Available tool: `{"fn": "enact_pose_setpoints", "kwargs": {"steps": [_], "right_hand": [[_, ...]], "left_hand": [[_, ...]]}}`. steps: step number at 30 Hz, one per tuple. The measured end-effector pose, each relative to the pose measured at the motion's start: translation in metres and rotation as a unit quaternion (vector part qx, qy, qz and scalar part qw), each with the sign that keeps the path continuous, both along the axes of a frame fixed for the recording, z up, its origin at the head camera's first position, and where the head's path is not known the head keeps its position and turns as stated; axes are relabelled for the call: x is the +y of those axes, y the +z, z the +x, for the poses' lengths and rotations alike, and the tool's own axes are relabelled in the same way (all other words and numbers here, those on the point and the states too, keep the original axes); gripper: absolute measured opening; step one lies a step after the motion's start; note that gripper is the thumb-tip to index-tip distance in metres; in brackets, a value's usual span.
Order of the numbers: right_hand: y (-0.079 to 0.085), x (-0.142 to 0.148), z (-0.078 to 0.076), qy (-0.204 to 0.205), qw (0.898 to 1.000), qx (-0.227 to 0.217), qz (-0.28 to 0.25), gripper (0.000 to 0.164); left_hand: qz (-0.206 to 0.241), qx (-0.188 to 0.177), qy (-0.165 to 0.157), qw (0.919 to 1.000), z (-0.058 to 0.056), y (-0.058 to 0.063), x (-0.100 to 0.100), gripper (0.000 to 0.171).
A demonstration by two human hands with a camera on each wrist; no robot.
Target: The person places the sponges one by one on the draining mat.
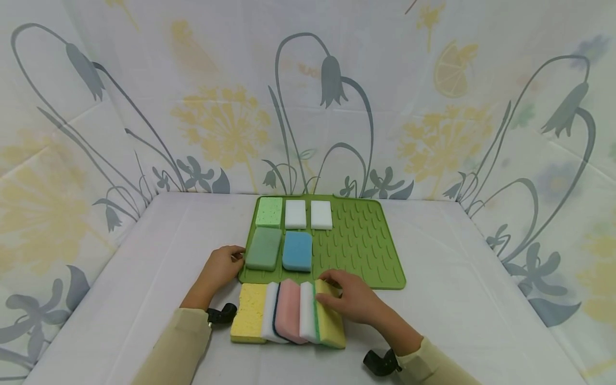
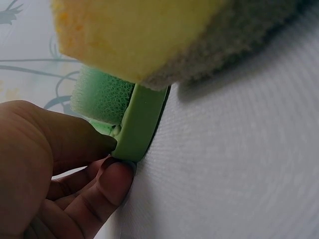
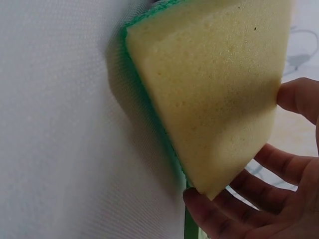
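Note:
At the mat's left edge, my left hand (image 1: 222, 269) pinches the rim of the ridged green drying mat (image 1: 358, 240); in the left wrist view the thumb (image 2: 84, 142) lies over the rim with fingers below. My right hand (image 1: 358, 299) grips a yellow sponge with a green scouring layer (image 1: 332, 323), fingers and thumb at its edges. That sponge leans at the right end of a row in front of the mat. Beside it stand a white sponge (image 1: 307, 313), a pink sponge (image 1: 290, 315), another white sponge (image 1: 271, 310) and a flatter yellow sponge (image 1: 250, 313).
On the mat's left half lie a light green sponge (image 1: 269, 212), two white sponges, one in the middle (image 1: 295, 215) and one to its right (image 1: 321, 215), a darker green sponge (image 1: 263, 249) and a blue sponge (image 1: 297, 251). A patterned cloth wall (image 1: 308, 133) rises behind the white tabletop (image 1: 447, 278).

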State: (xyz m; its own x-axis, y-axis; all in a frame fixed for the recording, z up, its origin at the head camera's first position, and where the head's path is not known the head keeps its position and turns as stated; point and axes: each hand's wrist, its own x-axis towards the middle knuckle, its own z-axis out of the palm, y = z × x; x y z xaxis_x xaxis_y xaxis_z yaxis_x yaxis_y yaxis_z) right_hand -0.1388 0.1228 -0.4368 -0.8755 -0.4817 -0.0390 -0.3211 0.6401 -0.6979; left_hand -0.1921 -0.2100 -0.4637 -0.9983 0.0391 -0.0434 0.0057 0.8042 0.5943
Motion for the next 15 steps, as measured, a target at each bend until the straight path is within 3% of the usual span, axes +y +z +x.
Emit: {"fn": "enact_pose_setpoints", "kwargs": {"steps": [15], "right_hand": [[0.016, 0.006, -0.005, -0.015, 0.999, 0.029, -0.001, 0.040]], "left_hand": [[0.003, -0.002, -0.003, 1.0000, 0.002, 0.003, 0.001, 0.037]]}}
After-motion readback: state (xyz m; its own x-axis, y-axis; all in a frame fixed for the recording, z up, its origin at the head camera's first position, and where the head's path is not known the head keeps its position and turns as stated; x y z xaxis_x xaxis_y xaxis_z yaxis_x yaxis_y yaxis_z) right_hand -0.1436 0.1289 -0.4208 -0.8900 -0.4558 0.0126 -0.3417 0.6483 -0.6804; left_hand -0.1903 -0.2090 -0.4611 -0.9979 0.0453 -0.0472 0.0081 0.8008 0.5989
